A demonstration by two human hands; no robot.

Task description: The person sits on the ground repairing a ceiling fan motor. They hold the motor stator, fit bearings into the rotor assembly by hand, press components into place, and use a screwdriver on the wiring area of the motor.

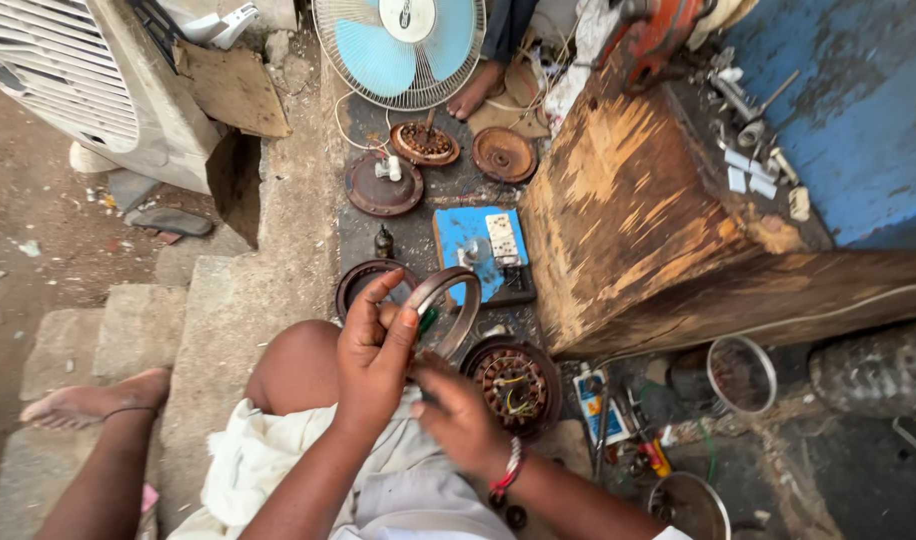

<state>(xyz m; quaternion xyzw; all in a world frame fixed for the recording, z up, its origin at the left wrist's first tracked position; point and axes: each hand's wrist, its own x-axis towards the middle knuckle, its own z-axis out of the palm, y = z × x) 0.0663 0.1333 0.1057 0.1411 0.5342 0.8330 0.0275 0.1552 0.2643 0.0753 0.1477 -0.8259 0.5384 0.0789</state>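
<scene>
My left hand (373, 350) grips a grey metal ring (456, 300), a band-like fan motor part, held up above my knee. A green-handled tool (428, 320) shows between the hand and the ring. My right hand (458, 415) is closed just below the ring; what it holds is hidden by the left hand. Right beside it on the ground lies a round motor stator (513, 385) with copper windings and coloured wires. A dark round motor cover (363, 280) lies behind my left hand.
A blue board with a switch socket (483, 250) lies ahead, with rusty round motor covers (383, 185) and a blue-bladed fan (400, 45) beyond. A wooden bench (638, 210) stands at right, tools on it. Metal bowls (741, 375) and screwdrivers (638, 440) lie lower right. Another person's foot (478, 90) rests near the fan.
</scene>
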